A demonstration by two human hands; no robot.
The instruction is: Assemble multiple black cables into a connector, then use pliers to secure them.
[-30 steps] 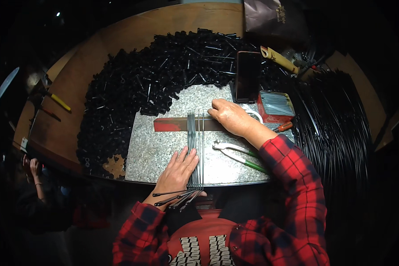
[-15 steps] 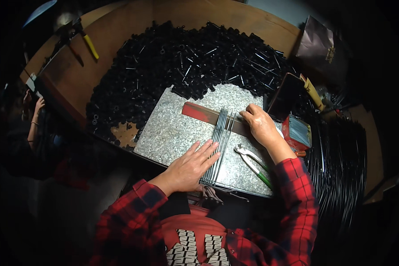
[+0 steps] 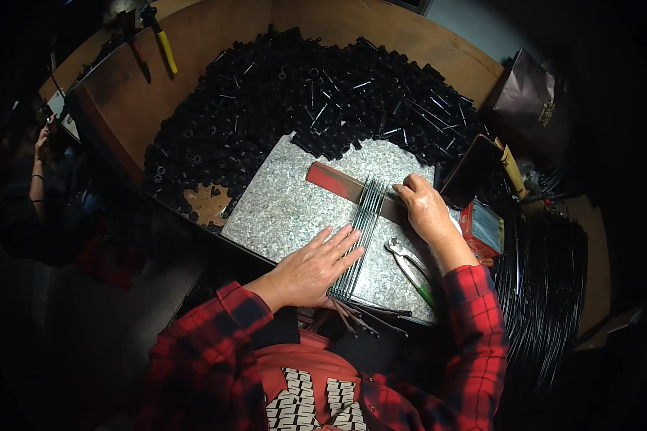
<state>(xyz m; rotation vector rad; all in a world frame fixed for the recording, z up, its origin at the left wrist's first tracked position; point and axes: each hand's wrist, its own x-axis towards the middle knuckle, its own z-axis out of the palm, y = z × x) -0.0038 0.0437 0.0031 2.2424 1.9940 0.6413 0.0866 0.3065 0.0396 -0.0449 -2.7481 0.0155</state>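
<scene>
A row of thin dark metal rods point(image 3: 367, 208) lies side by side across a speckled stone slab point(image 3: 269, 205). Over their near part my left hand point(image 3: 309, 273) rests flat, fingers stretched out. The rods' far ends cross a flat red and brown bar point(image 3: 331, 181). Just right of the rods, my right hand point(image 3: 429, 215) is closed by the bar, thumb and forefinger pinched; whatever they hold is too small to make out. Pincers with green handles point(image 3: 408, 267) lie on the slab below it. Brownish thin ends point(image 3: 359, 320) stick out past the slab's near edge.
A big heap of small black parts point(image 3: 266, 100) fills the wooden-walled bin point(image 3: 366, 21) behind. On the right are a phone-like dark slab point(image 3: 473, 169), a red box point(image 3: 480, 228) and a mass of long black rods point(image 3: 543, 287). Yellow-handled pliers point(image 3: 167, 52) hang at left.
The few rods that stood apart on the right now lie closer to the rest of the row. Both hands keep nearly the same places, and the whole view has shifted slightly.
</scene>
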